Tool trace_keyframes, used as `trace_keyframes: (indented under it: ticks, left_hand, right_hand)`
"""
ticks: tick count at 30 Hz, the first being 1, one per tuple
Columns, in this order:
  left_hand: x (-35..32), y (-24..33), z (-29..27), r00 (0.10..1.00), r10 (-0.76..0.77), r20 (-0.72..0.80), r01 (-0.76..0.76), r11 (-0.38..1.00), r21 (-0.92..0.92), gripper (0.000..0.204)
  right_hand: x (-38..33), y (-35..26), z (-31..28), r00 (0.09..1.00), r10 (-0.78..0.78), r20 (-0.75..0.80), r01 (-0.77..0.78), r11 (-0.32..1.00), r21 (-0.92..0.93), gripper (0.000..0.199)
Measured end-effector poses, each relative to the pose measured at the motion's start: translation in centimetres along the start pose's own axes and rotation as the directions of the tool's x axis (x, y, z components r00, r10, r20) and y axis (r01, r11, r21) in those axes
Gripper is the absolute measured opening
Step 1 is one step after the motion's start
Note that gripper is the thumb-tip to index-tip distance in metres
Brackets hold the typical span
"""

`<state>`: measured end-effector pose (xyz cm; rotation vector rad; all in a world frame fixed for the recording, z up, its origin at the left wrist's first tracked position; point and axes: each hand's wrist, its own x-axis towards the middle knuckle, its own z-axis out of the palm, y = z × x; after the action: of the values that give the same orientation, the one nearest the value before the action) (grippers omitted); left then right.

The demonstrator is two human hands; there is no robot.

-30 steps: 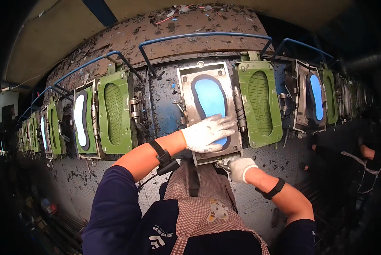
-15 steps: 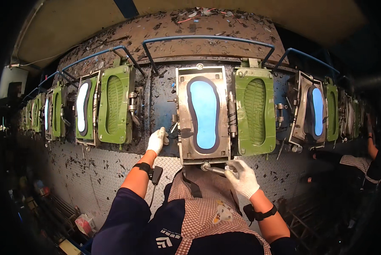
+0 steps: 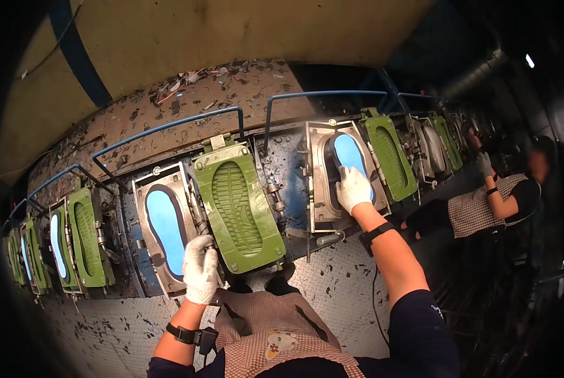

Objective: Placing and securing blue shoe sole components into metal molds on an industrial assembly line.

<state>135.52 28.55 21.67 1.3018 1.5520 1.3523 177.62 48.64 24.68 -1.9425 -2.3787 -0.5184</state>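
My right hand [image 3: 353, 190], in a white glove, has reached onto the near half of a blue-faced shoe sole [image 3: 348, 150] with a dark rim, in an open metal mould [image 3: 319, 208]. Its fingers are bent and closed at the sole's left edge; their tips are partly hidden. The sole sits off to the right of the dark hollow. My left hand [image 3: 200, 272], gloved too, is at the near right corner of another metal mould [image 3: 148, 196]. Loosely curled, its fingers show nothing between them. A second blue sole [image 3: 166, 220] lies in that mould.
Green mould lids with tread patterns [image 3: 238, 214] [image 3: 390, 157] stand open beside the metal halves. A blue rail [image 3: 175, 129] runs behind. A cylindrical handle [image 3: 330, 239] juts from the right mould's front. Another person [image 3: 483, 205] works at the right. Dark scraps litter bench and floor.
The view has swung right. My right hand has let go of the first mould's handle and moved onto the sole in the mould to the right. My left hand now hangs by the first mould's corner.
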Motion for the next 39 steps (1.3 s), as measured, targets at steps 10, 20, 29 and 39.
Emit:
trace_keyframes:
  ticks: [10,20,29,39]
  left_hand:
    - [-1.0,5.5,29.2,0.964,-0.204,0.169,0.160,0.957,0.240,0.079]
    - [-1.9,9.9,38.5,0.784,-0.580,0.220,0.526,0.810,0.259,0.084]
    - [0.8,7.3,42.2,0.742,-0.617,0.261,0.627,0.777,0.056,0.114]
    - [1.3,6.9,44.1,0.927,0.345,0.148,-0.373,0.803,0.464,0.089]
  right_hand:
    - [8.6,4.0,2.7,0.964,-0.151,0.218,0.100,0.968,0.229,0.025]
    - [8.6,7.6,3.1,0.961,-0.134,0.242,0.006,0.884,0.468,0.030]
    - [7.3,13.0,-5.7,0.836,-0.089,-0.541,0.465,0.638,0.614,0.041]
    - [-3.0,17.1,4.3,0.904,-0.425,0.050,0.207,0.537,0.818,0.048]
